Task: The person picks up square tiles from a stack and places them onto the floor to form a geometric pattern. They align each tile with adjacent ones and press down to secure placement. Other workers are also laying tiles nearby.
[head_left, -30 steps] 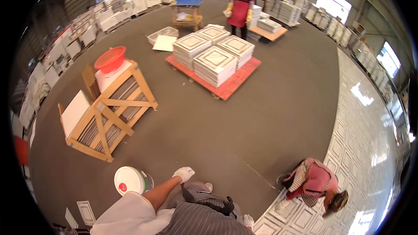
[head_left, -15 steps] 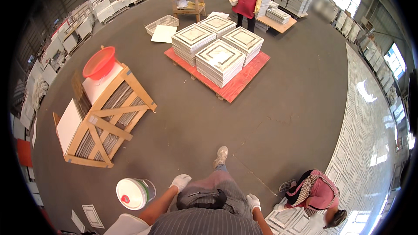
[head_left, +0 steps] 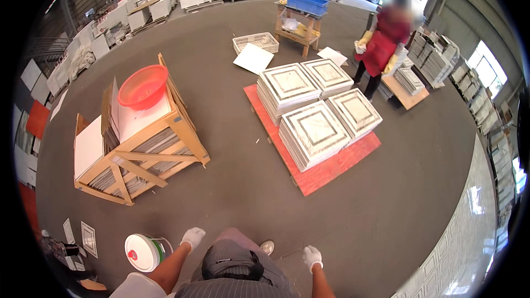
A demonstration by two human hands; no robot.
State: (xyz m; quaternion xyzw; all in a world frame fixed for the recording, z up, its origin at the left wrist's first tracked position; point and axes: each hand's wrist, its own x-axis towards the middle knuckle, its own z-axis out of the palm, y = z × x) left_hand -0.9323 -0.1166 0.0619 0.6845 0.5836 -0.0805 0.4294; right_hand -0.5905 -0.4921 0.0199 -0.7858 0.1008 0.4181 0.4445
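Observation:
My left hand (head_left: 193, 238), in a white glove, hangs beside my left thigh, fingers loosely bent and holding nothing. It is nearest to a lidded white bucket (head_left: 142, 253) with a green band, apart from it. On my other side, my right hand (head_left: 312, 257), gloved in white too, is held out over the grey floor, empty and loosely open. Ahead to the right, stacks of square patterned stone tiles (head_left: 316, 132) rest on a red pallet (head_left: 337, 170), beyond reach of both hands.
A wooden crate (head_left: 182, 138) of slabs, topped by a red basin (head_left: 143, 87), stands ahead left. A person (head_left: 381, 44) in a red apron and yellow gloves stands behind the tiles. Farther back are a white basket (head_left: 255, 43) and a wooden stand (head_left: 298, 32) with a blue tub (head_left: 307, 4).
My view has turned and moved forward, so the tile pallet sits nearer and further right. The crouching person at lower right has left view. My hands have swung slightly outward, still empty.

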